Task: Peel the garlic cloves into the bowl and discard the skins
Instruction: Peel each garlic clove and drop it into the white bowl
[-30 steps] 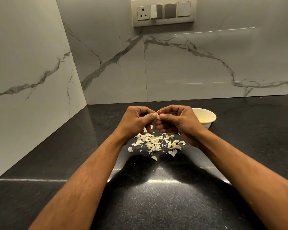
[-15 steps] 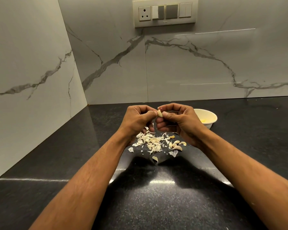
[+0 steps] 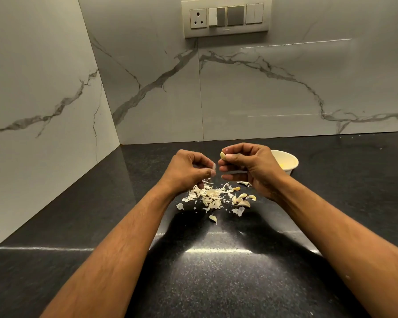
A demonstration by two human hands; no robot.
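Both your forearms run in from 6 o'clock, bare, converging toward centre. Your left hand [image 3: 189, 171] sits at about 11 o'clock of the frame centre-bottom, fingers curled, thumb and forefinger pinching a thin flake. Your right hand [image 3: 248, 164] is just beside it at 1 o'clock, slightly higher, thumb and forefinger pinching a small piece at the tips, the other fingers curled under. The hands are close but apart, not touching.

A black speckled stone countertop [image 3: 216, 283] fills a corner formed by two grey-veined white marble wall panels [image 3: 285, 92]. A beige switch plate [image 3: 226, 16] with one socket and several switches is mounted high on the rear panel.
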